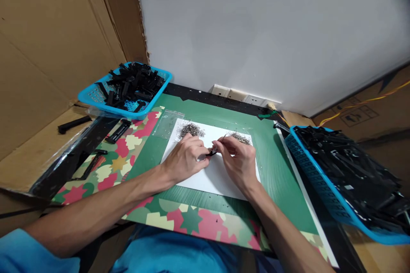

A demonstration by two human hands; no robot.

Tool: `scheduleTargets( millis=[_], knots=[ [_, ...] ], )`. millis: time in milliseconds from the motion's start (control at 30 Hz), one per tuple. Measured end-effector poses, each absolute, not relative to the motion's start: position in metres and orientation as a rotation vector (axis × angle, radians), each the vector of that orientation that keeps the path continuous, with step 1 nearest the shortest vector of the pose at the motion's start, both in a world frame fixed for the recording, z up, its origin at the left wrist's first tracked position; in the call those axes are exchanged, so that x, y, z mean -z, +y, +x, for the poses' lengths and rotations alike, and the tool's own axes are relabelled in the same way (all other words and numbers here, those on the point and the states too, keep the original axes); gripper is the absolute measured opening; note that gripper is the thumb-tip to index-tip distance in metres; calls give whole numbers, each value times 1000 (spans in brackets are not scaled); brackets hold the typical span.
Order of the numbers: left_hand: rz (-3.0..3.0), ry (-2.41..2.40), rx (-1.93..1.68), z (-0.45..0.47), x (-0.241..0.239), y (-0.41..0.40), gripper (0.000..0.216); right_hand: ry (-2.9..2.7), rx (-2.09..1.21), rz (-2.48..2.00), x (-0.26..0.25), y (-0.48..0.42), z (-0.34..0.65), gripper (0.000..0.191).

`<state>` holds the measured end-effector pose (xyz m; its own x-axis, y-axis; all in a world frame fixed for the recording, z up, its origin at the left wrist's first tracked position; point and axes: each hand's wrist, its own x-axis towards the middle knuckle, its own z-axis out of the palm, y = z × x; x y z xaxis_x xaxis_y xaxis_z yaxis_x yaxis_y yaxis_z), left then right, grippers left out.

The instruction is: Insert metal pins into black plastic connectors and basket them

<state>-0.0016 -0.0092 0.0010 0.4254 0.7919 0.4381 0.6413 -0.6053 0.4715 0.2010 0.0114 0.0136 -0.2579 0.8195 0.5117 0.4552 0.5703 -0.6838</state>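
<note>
Hands: my left hand (185,158) and right hand (238,160) pinch one black part (211,152)
Small-bit heaps (191,129): two
Blue baskets (137,115): two

Plain pale-grey wall (256,30), 12 to 2 o'clock — lighting soft, darkening toward the far corner at 2. Tall brown cardboard panel (57,25) at 10, torn edge against the wall. Row of white sockets (237,94) at 2, low along the wall; yellow cable (361,102) at 3, crossing a printed cardboard box (358,115). Black table (192,94) — green sheet (282,183) on top, camouflage-like patterned cover (205,222) showing at 6 and 8.
</note>
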Motion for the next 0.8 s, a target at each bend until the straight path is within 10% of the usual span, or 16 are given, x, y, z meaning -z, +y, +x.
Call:
scheduleTargets(
  millis=[800],
  knots=[
    [2345, 1219, -1023, -4, 7, -7, 9, -1985, -349, -986, -16, 7, 199, 26]
  ],
)
